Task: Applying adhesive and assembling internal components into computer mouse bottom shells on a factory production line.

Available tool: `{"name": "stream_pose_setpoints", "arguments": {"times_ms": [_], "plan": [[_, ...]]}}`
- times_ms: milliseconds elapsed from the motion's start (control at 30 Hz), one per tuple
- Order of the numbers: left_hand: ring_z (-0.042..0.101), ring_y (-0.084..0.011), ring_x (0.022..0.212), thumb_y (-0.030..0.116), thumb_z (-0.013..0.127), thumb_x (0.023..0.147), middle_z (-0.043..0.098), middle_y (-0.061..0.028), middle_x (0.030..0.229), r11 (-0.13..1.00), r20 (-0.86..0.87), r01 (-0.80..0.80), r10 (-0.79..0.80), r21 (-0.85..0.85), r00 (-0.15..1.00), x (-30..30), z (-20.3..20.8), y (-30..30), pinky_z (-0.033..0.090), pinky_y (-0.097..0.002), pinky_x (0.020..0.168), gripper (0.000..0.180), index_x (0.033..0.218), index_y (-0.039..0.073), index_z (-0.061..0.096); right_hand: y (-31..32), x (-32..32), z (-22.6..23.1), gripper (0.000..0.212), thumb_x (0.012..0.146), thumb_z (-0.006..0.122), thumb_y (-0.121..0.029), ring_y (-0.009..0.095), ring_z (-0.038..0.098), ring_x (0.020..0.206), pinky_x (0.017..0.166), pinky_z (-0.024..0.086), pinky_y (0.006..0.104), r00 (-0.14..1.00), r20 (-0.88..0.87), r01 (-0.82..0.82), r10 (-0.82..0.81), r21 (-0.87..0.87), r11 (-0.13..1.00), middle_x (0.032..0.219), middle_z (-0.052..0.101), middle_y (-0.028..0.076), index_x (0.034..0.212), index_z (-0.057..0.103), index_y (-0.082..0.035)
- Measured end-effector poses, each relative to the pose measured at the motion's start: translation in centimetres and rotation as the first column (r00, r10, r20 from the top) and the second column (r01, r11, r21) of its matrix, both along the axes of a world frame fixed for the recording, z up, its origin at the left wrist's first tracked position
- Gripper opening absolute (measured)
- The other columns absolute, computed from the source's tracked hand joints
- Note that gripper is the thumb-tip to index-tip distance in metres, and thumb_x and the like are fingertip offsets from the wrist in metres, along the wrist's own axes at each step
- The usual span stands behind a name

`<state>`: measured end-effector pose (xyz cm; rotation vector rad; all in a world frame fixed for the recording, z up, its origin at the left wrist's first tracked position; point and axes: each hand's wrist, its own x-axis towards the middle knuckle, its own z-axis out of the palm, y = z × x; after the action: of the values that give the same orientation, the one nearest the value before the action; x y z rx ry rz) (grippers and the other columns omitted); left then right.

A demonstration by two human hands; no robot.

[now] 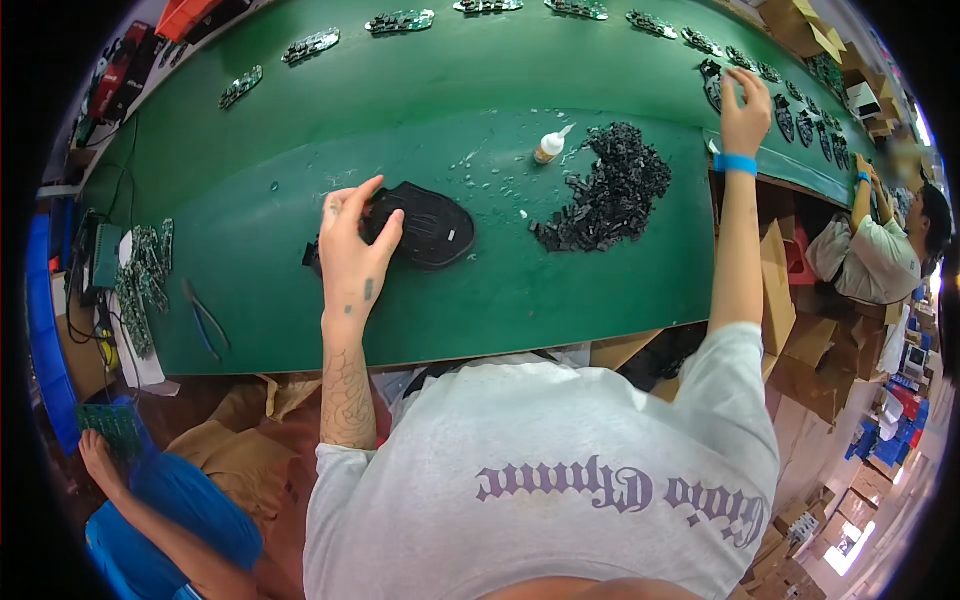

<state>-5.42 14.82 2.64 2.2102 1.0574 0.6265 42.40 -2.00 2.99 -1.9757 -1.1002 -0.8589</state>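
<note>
Shell of black plastic on counter, just right of nearer left hand, long axis roughly crosswise, thumb and fingers parted; right hand half-curled beside dark casing, hold unclear.

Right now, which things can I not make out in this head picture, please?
In the head view:
Left part of the black shell: covered by the left hand.
Whether the small black piece joins the shell: the same hand hides the space between.
Whether the right hand touches the black casing: too small to tell.
Single shapes in the pile of black parts: too small, overlapping.
Far co-worker's hands: small and blurred.
</note>
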Motion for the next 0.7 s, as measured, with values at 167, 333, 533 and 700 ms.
{"name": "stream_pose_setpoints", "arguments": {"times_ms": [167,333,533,700], "plan": [[0.051,-0.0059,0.066,0.008,0.067,0.086,0.056,-0.0006,0.096,0.879,0.418,-0.005,0.231,-0.476,0.879,-1.5,0.8,-1.5,0.043,-0.0190,0.055,0.034,0.119,0.004,0.060,-0.8,-16.8,2.9,0.018,0.079,0.068,0.002,0.019,0.063,0.082,0.069,0.051,0.0290,0.686,-0.501,-0.698,0.527,-0.249,0.671,0.095,0.064,0.008,0.096,0.071,-0.003],[0.047,-0.0044,0.044,0.007,0.061,0.091,0.058,-0.0019,0.081,0.800,0.482,0.132,0.213,-0.585,0.850,-0.2,1.8,-3.8,0.034,-0.0168,0.038,0.034,0.124,0.002,0.055,0.9,-22.0,1.3,0.013,0.079,0.070,-0.006,0.027,0.062,0.084,0.075,0.052,0.0355,0.513,-0.592,-0.857,0.621,-0.317,0.406,0.092,0.063,0.008,0.092,0.071,-0.003],[0.050,-0.0048,0.045,0.007,0.063,0.089,0.059,-0.0031,0.081,0.792,0.460,0.133,0.202,-0.596,0.864,-1.0,1.6,-5.3,0.034,-0.0172,0.038,0.036,0.124,0.002,0.054,2.3,-21.9,0.0,0.012,0.078,0.069,-0.005,0.027,0.062,0.084,0.076,0.052,0.0360,0.456,-0.685,-0.890,0.568,-0.356,0.285,0.095,0.062,0.009,0.089,0.069,0.000],[0.050,-0.0054,0.045,0.007,0.062,0.090,0.060,-0.0037,0.082,0.786,0.437,0.097,0.232,-0.611,0.869,-2.1,1.2,-5.5,0.035,-0.0180,0.038,0.036,0.124,0.001,0.054,2.1,-23.4,0.7,0.011,0.076,0.069,-0.004,0.029,0.061,0.086,0.077,0.051,0.0376,0.537,-0.649,-0.841,0.539,-0.464,0.279,0.094,0.060,0.010,0.083,0.065,0.003]]}}
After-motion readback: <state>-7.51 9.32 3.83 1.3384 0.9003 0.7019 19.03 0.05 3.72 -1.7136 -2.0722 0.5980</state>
